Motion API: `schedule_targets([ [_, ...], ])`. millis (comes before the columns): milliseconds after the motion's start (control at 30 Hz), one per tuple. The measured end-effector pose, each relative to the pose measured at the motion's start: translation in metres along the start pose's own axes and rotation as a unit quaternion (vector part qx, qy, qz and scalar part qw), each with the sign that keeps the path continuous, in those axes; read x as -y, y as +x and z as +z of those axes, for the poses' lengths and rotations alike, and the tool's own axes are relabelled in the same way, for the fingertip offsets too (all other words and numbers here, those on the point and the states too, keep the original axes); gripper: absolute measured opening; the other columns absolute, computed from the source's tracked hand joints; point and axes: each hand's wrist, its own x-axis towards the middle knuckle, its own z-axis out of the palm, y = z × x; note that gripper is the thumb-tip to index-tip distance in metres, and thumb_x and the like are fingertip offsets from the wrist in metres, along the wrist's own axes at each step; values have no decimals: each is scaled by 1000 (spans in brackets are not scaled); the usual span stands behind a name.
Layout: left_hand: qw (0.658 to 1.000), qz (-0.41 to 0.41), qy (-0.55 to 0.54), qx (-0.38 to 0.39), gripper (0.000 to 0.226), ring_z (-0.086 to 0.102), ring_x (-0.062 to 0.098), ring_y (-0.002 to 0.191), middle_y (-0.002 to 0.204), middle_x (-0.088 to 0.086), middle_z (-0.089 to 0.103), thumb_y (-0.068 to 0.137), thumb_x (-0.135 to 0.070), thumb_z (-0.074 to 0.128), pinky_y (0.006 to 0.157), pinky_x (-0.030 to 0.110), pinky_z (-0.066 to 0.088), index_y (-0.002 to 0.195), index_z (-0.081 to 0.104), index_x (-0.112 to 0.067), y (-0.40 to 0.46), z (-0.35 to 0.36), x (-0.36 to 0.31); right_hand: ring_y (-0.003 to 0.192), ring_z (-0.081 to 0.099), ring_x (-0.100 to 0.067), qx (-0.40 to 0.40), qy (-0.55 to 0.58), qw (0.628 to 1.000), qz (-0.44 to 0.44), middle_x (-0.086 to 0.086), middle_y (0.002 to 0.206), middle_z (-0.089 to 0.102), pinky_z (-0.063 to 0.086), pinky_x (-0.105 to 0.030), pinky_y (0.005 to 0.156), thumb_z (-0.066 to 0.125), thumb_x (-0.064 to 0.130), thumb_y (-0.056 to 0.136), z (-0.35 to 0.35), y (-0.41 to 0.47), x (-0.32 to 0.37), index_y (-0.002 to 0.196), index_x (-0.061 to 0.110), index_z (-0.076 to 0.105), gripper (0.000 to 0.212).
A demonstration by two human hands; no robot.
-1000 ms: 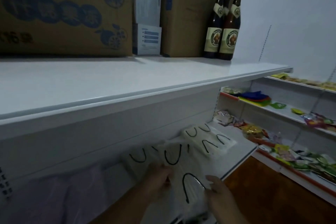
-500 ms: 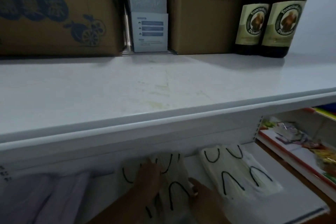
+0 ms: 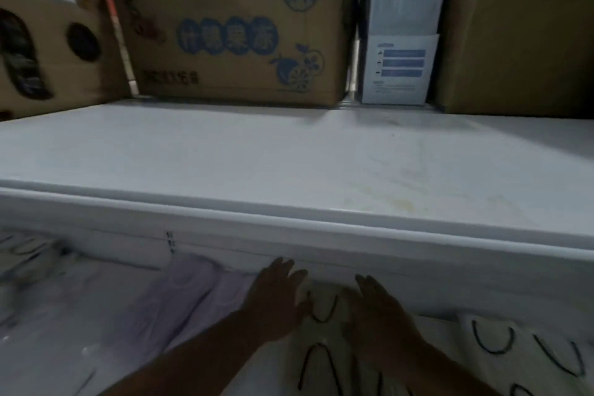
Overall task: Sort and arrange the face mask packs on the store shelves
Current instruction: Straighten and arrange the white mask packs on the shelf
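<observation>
On the lower shelf, both my hands lie flat on a white face mask pack point(image 3: 324, 331) with black ear loops. My left hand point(image 3: 276, 299) presses its left side, fingers straight and spread. On the pack's right side rests my right hand point(image 3: 376, 315), fingers extended toward the shelf back. A second white mask pack point(image 3: 527, 350) lies to the right. Pale purple mask packs point(image 3: 189, 292) sit just left of my left hand. More blurred white packs point(image 3: 29, 254) lie at the far left.
The white upper shelf point(image 3: 289, 154) juts out above my hands. On it stand a cardboard box with blue print point(image 3: 231, 32), another brown box point(image 3: 48, 48) at left, a white and blue carton point(image 3: 401, 42), and a plain brown box point(image 3: 520, 29) at right.
The view swung left and closer; the beer bottles and side shelves left the frame. Both hands slid the white mask pack toward the shelf back and now lie flatter on it.
</observation>
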Motion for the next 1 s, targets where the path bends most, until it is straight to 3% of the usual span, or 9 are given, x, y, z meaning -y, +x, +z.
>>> schedule_targets([
  [100, 997, -74, 21, -4, 66, -5, 23, 149, 162, 2, -1, 97, -57, 32, 119, 38, 7, 153, 13, -28, -27, -6, 73, 148, -7, -25, 14, -19, 998, -66, -6, 161, -11, 11, -38, 118, 44, 46, 94, 2, 29, 42, 152, 33, 4, 71],
  [300, 976, -210, 61, 23, 73, -9, 25, 149, 162, 3, -5, 93, -63, 29, 118, 47, 2, 154, 9, -28, -121, -28, 216, 148, -8, -26, 46, 25, 984, -170, -7, 160, -16, 11, -41, 119, 46, 48, 93, 24, 62, 174, 152, 32, -5, 80],
  [467, 966, -249, 69, 5, 74, -8, 27, 149, 162, 7, -3, 93, -64, 27, 119, 48, 2, 154, 9, -27, -206, -47, 317, 148, 1, -24, 79, 73, 972, -208, -7, 160, -10, 9, -37, 119, 54, 42, 89, 47, 73, 288, 153, 31, 8, 80],
  [567, 958, -280, 61, 0, 72, -9, 27, 149, 162, 5, -4, 94, -64, 25, 119, 49, 0, 154, 10, -26, -253, -57, 379, 139, 37, -17, -35, 1, 973, -227, -29, 151, 26, -10, -32, 116, 57, 62, 76, 48, 75, 355, 144, 37, 37, 76],
  [633, 955, -294, 47, -8, 71, -12, 26, 148, 162, 4, -6, 95, -63, 25, 119, 48, -1, 154, 9, -27, -277, -59, 415, 139, 37, -20, -42, -37, 974, -221, -30, 150, 28, -27, -29, 107, 53, 69, 74, 49, 80, 398, 146, 30, 37, 84],
  [700, 954, -295, 37, -20, 71, -13, 26, 148, 162, 4, -7, 95, -63, 25, 118, 49, -2, 154, 8, -28, -297, -57, 445, 145, 24, -23, -28, -28, 971, -235, -26, 156, 14, -8, -34, 116, 52, 64, 81, 58, 89, 433, 151, 26, 23, 85],
  [767, 954, -298, 37, -22, 71, -11, 27, 148, 162, 4, -6, 94, -64, 25, 118, 50, 0, 154, 7, -29, -313, -50, 471, 148, -2, -26, 85, 5, 969, -232, -10, 160, -10, 10, -36, 118, 47, 56, 90, 69, 93, 461, 153, 30, -2, 84],
  [1000, 957, -286, 45, 13, 73, -14, 26, 147, 162, 5, -6, 92, -68, 17, 117, 52, -5, 153, 6, -30, -330, -21, 534, 147, -11, -30, 140, 7, 965, -222, -9, 159, -15, 11, -40, 119, 43, 50, 94, 77, 110, 539, 152, 28, -8, 81],
])
